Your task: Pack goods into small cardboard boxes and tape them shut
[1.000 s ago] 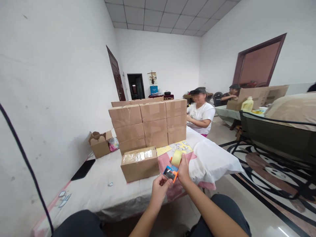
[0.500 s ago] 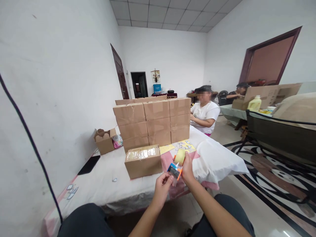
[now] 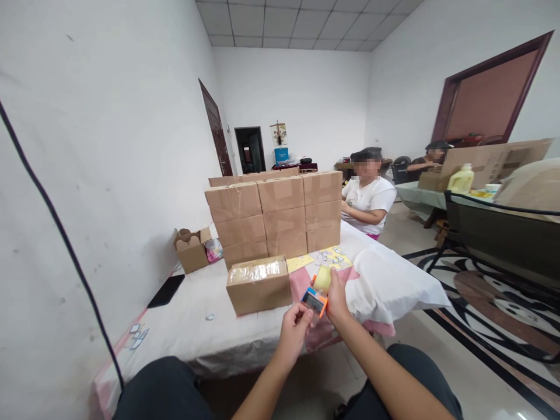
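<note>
My right hand (image 3: 338, 294) is wrapped around a tape dispenser (image 3: 314, 300) with orange sides and a blue and dark front. A roll of yellowish clear tape (image 3: 322, 279) sits in it. My left hand (image 3: 297, 321) is closed in a pinch at the dispenser's near end, on what looks like the loose end of the tape. Just left of the dispenser stands a cardboard box (image 3: 258, 293) on the table, shiny tape across its top. Behind it rises a stack of taped cardboard boxes (image 3: 282, 216).
An open cardboard box (image 3: 191, 256) and a black flat object (image 3: 167, 290) lie on the cloth-covered table (image 3: 184, 332) at left. A person in a white shirt (image 3: 371, 201) sits beyond the stack. At right are a chair (image 3: 494, 245) and another table with a yellow bottle (image 3: 461, 179).
The view has shifted slightly, so the scene sits a little further right. The tape dispenser has turned slightly in my hands; both hands keep their hold.
</note>
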`<state>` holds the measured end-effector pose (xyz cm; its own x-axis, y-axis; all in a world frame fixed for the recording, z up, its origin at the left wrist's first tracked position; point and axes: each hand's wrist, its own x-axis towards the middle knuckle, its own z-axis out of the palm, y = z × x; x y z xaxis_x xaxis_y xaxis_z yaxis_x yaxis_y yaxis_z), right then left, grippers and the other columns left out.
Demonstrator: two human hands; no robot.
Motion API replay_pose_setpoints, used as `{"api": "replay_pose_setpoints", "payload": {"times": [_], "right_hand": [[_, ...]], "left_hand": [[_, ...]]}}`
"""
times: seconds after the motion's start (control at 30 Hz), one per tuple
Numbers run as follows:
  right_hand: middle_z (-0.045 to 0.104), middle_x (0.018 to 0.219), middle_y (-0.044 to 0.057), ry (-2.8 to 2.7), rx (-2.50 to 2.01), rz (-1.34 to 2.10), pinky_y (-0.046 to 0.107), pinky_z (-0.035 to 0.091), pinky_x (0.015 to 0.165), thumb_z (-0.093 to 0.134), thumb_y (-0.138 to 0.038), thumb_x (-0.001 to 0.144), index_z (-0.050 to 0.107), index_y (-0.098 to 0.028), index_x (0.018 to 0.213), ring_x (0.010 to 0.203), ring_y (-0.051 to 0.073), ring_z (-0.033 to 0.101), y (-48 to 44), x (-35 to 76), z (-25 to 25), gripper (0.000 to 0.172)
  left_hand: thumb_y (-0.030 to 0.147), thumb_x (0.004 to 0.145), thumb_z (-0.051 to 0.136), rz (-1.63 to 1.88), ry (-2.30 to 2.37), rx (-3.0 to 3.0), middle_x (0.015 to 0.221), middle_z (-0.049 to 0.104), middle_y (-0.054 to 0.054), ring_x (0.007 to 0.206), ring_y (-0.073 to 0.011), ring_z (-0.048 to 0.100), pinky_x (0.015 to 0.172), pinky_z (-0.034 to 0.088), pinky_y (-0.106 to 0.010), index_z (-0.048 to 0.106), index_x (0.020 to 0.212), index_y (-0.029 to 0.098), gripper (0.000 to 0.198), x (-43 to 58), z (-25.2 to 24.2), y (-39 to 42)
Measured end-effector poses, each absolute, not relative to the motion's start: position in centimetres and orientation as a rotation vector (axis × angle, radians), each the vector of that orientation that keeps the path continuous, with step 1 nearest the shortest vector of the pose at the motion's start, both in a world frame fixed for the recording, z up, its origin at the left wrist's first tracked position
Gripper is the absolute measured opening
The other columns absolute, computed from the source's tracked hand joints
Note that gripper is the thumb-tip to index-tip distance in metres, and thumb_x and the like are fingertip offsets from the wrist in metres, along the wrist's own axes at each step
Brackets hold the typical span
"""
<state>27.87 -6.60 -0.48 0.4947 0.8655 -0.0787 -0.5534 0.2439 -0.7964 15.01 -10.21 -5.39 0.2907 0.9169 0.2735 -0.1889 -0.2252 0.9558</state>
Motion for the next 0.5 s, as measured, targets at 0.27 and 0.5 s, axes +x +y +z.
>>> {"api": "replay_pose_setpoints", "payload": {"times": [0.27,0.5], "right_hand": [[0.068,0.059,0.002,-0.409,-0.885,1.011,0.029,0.050,0.046,0.069,-0.058,0.077,0.058,-0.019,0.082,0.049,0.019,0.064,-6.8,28.2,-0.3,0.041],[0.068,0.058,0.004,-0.399,-0.901,1.058,0.029,0.050,0.045,0.062,-0.053,0.083,0.061,-0.016,0.083,0.047,0.019,0.063,-7.0,28.3,-0.2,0.037]], "left_hand": [[0.064,0.078,0.069,1.208,0.723,1.371,0.057,0.053,0.003,0.050,-0.0080,0.044,0.051,0.035,-0.021,0.051,0.068,0.018,0.051,15.4,-5.0,-10.8],[0.073,0.074,0.067,1.175,0.715,1.296,0.053,0.048,0.007,0.038,-0.0065,0.041,0.040,0.037,-0.021,0.046,0.070,0.020,0.057,16.0,-4.9,-11.5]]}}
